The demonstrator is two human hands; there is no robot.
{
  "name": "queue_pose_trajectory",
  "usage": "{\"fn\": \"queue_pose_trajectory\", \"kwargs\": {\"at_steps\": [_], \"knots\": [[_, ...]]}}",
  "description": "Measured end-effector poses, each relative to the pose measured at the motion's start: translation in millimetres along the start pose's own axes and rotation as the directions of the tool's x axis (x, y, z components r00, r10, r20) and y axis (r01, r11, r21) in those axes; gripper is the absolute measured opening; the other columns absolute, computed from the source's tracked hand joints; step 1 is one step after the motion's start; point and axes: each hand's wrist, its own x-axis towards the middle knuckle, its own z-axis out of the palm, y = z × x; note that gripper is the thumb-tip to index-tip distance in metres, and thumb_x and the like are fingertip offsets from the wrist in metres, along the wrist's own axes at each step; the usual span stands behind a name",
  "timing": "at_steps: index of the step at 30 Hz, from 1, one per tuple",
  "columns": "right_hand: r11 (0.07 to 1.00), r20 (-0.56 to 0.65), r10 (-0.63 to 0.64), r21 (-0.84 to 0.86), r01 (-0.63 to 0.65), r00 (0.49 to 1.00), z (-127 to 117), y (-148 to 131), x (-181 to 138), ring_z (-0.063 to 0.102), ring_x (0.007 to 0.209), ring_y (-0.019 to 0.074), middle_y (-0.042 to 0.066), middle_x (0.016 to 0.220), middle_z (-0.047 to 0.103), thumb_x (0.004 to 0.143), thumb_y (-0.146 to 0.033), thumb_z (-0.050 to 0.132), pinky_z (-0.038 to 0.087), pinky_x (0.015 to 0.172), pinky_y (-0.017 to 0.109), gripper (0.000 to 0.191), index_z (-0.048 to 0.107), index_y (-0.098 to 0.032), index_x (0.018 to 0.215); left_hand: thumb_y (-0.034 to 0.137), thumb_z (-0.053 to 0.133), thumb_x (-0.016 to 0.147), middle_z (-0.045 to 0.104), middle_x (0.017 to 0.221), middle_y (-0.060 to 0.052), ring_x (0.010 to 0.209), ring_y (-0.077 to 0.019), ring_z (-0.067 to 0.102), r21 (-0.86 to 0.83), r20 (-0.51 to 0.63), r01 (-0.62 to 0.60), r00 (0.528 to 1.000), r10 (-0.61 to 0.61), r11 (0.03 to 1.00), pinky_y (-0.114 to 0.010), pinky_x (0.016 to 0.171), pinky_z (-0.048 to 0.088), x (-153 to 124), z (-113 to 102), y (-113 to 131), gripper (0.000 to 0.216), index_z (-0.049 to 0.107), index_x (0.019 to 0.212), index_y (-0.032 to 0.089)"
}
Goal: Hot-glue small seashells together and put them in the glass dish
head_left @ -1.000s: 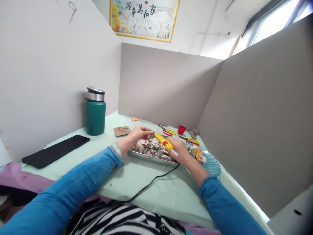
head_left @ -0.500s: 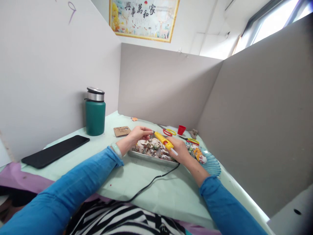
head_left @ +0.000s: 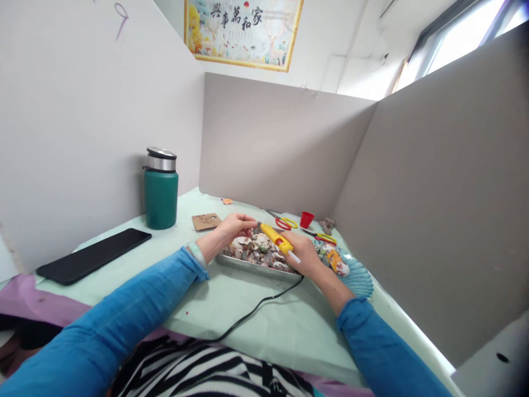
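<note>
My right hand point(head_left: 303, 253) grips a yellow glue gun point(head_left: 276, 237), its nozzle pointing left toward my left hand. My left hand point(head_left: 233, 226) is pinched closed on something small I cannot make out, held right at the nozzle tip. Both hands hover over a metal tray point(head_left: 248, 263) filled with several seashells point(head_left: 260, 246). The gun's black cord point(head_left: 256, 307) trails back across the table toward me.
A green flask point(head_left: 161, 190) and a black phone point(head_left: 94, 255) lie at the left. A brown card point(head_left: 206, 221), red-and-yellow scissors point(head_left: 286, 223), a red cup point(head_left: 306, 219) and a blue shell-shaped dish point(head_left: 357, 278) surround the tray. Grey partition walls enclose the table.
</note>
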Motion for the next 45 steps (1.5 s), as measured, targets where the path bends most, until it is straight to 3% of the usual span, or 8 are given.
{"fn": "queue_pose_trajectory", "kwargs": {"at_steps": [13, 45], "knots": [[1.0, -0.01, -0.008, -0.014, 0.007, 1.0, 1, 2, 0, 0.057, 0.07, 0.0185, 0.006, 0.08, 0.062, 0.076, -0.023, 0.048, 0.041, 0.064, 0.027, 0.017, 0.057, -0.018, 0.09, 0.015, 0.075, 0.063, 0.062, 0.061, -0.005, 0.053, -0.0103, 0.057, -0.107, 0.064, 0.053, 0.997, -0.046, 0.993, -0.026, 0.061, 0.049, 0, 1, 1, 0.019, 0.065, 0.078, 0.008], [0.999, -0.022, -0.035, -0.027, 0.034, 0.999, 7, 9, -1, 0.057, 0.072, 0.0185, 0.006, 0.082, 0.063, 0.076, -0.022, 0.048, 0.041, 0.065, 0.027, 0.018, 0.057, -0.019, 0.091, 0.01, 0.076, 0.062, 0.061, 0.06, -0.004, 0.052, -0.0083, 0.056, -0.163, -0.01, 0.072, 0.997, -0.075, 0.984, -0.024, 0.06, 0.048, -8, 7, 13, 0.015, 0.063, 0.069, 0.007]]}}
